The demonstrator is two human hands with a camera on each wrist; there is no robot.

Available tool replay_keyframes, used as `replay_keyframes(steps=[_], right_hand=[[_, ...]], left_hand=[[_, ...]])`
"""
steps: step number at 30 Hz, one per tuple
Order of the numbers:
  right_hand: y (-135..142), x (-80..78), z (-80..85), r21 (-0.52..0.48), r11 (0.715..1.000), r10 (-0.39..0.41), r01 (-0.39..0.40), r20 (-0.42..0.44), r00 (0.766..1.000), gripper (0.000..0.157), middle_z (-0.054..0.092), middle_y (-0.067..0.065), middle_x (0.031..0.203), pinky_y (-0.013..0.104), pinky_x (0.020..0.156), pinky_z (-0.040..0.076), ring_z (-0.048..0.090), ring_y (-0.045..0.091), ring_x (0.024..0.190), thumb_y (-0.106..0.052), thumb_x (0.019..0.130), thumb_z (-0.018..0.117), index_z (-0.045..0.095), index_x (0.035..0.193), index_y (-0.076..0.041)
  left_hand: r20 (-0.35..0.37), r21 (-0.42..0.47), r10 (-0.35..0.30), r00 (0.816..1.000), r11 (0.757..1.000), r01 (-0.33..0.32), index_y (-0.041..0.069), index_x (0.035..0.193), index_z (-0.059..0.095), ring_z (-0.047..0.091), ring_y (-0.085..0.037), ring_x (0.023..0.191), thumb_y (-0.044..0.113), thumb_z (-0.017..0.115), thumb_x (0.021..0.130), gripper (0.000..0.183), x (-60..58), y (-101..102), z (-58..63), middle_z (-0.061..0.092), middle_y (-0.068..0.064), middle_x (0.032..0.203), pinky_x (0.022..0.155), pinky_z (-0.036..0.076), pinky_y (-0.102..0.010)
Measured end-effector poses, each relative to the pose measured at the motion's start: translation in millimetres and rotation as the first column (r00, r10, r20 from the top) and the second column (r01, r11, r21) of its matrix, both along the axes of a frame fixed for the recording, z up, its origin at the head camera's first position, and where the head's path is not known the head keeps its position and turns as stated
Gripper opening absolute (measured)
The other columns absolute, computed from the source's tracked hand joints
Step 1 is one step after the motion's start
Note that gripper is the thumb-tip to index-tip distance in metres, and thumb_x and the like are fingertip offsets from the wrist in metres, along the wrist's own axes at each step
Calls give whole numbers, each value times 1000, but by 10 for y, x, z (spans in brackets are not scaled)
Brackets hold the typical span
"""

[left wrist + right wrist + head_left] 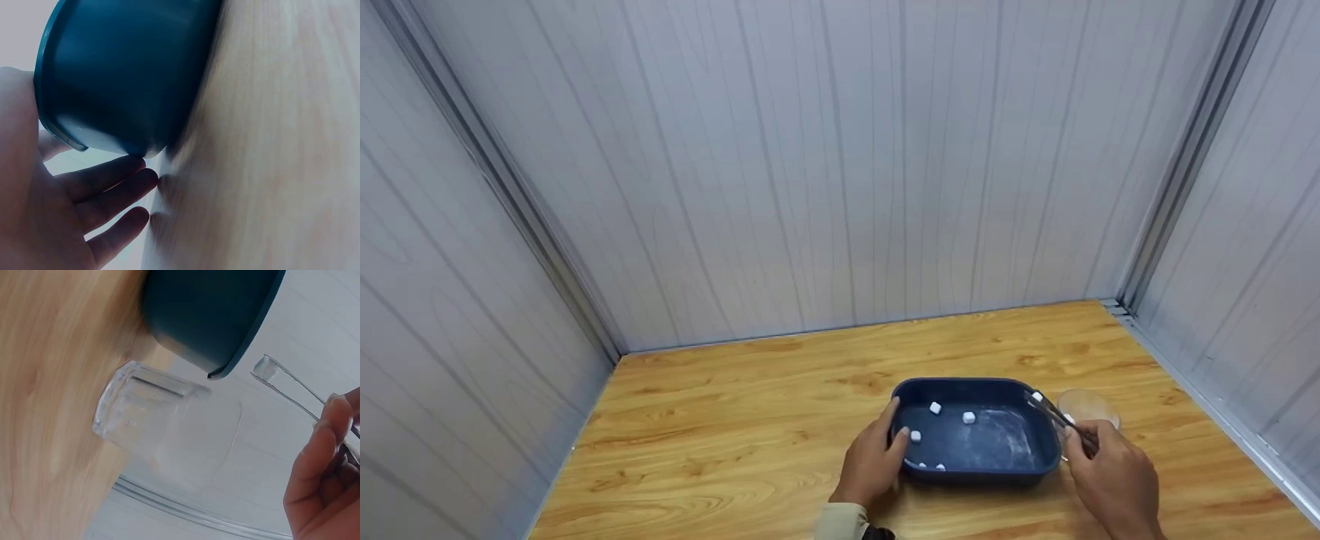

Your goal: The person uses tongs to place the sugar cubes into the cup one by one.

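My left hand grips the left end of a dark blue rectangular dish, thumb over the rim and fingers along the outer wall. Several small white cubes lie inside, the lowest partly hidden by the near wall. In my right hand is a pair of metal tweezers, pinched between thumb and fingers. Their serrated tips hold one white cube above the dish's right rim. Beside the dish, under the tweezers, stands a clear drinking glass, frosted-looking in its upper part.
The wooden table carries the dish and glass near its front right. A pale panel wall rises behind, with side panels at left and right. Whitish smears mark the dish's floor.
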State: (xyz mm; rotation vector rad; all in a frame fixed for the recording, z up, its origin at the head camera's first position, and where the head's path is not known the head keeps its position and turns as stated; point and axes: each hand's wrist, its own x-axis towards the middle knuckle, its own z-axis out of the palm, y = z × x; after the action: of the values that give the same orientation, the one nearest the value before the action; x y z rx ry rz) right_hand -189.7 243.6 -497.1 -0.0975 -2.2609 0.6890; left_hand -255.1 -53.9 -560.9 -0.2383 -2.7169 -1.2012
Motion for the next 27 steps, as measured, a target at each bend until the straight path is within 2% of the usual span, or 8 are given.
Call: replay_keyframes(steps=[9,16,22,27], right_hand=[[67,37,11,-11,1000,-28,28,1,1000,13,67,13,71,52,56,41,63,35,64,-15,77,68,64,81,-3],[124,58,14,-12,1000,-19,18,-69,997,13,66,11,69,50,52,41,62,34,60,-14,75,69,65,80,-3],[152,57,25,-26,999,-24,22,-70,997,14,66,15,70,52,53,41,62,38,62,-13,74,70,64,81,-2],[191,79,18,-32,999,-39,37,-50,998,15,66,16,71,52,53,41,62,38,62,-14,75,69,64,81,-2]], left_hand=[[42,7,10,999,1000,-10,35,142,36,47,-16,119,41,49,93,51,5,5,11,51,2,133,98,37,-41],[21,-16,16,1000,1000,-15,36,143,35,47,-17,120,44,48,93,52,16,2,1,51,2,133,97,38,-42],[32,-2,13,999,1000,-12,36,143,35,47,-17,120,42,48,94,51,12,3,-2,50,1,133,98,37,-42],[35,1,7,999,1000,-7,37,143,34,45,-16,122,50,44,93,52,11,0,-10,49,3,134,99,36,-41]])
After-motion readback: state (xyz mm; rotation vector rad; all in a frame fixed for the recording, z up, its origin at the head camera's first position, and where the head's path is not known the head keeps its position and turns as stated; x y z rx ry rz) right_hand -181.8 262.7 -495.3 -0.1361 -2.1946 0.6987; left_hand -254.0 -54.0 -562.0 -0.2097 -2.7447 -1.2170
